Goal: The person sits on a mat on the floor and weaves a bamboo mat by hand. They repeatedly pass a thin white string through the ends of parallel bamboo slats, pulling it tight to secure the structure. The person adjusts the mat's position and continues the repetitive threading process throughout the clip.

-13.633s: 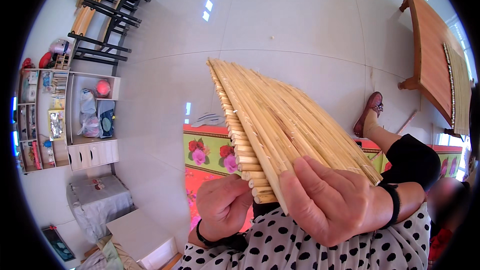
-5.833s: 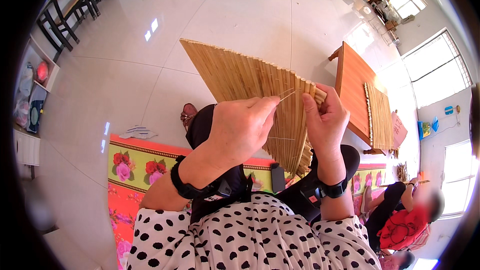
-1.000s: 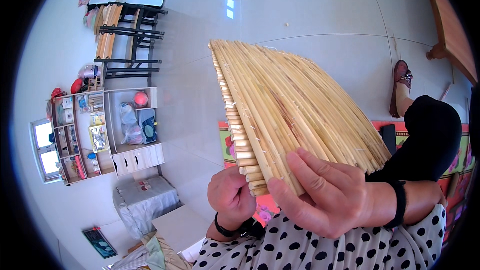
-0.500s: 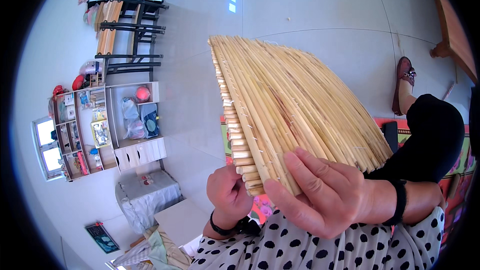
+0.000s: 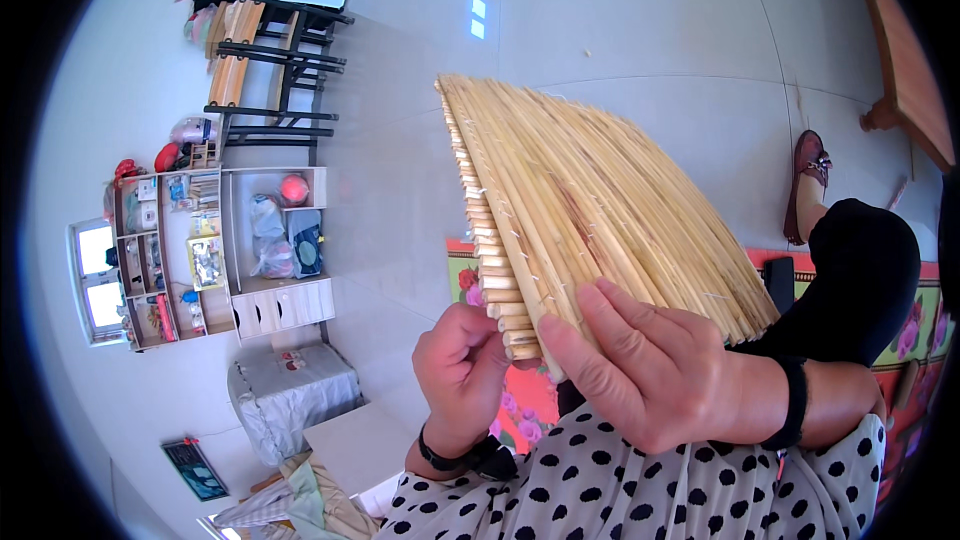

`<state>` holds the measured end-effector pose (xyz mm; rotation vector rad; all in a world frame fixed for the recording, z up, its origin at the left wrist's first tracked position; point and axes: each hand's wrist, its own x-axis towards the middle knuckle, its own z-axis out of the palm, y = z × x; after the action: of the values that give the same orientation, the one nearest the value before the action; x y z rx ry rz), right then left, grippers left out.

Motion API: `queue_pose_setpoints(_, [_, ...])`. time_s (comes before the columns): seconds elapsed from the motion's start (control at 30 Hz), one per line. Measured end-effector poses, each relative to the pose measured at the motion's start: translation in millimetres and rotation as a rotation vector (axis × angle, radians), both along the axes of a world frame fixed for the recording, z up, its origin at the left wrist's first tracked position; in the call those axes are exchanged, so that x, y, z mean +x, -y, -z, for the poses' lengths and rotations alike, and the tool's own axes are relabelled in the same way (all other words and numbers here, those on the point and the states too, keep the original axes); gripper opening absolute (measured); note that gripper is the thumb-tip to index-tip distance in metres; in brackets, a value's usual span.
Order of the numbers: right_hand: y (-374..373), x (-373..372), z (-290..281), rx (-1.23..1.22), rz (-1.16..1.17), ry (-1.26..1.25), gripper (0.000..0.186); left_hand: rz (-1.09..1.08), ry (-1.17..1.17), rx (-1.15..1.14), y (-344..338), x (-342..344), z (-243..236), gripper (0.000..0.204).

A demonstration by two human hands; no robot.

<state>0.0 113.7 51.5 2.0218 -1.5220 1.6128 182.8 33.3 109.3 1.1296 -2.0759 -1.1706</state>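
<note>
A stiff mat of pale yellow stalks, stitched together with white thread, slants up and away in front of me. Cut stalk ends form a stepped row along its left edge, where a second, crosswise layer shows beneath. My right hand grips the near edge, its fingers lying on the upper face; the underside of this grip is hidden. At the near left corner, my left hand is closed with its fingers curled beside the stalk ends. Whether it pinches a stalk or thread there is too hidden to tell.
A black phone-like object lies on a red floral cloth beside my leg. Wooden furniture stands at the far right. Shelves, folding tables and a grey covered box line the left.
The view has shifted slightly, and the mat sits a little further right. My left hand has turned and risen beside the corner, its fingers showing more. My right hand keeps its grip.
</note>
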Motion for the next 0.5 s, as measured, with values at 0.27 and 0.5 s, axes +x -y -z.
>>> queue_pose_setpoints(0.27, [-2,-4,11,0.027,0.008,-0.047,0.053,-0.012,-0.192,0.165,0,-30,15,0.007])
queue_pose_setpoints(0.5, [-4,-8,13,0.038,0.023,-0.063,0.044,-0.095,-0.242,0.295,-5,-46,3,0.023])
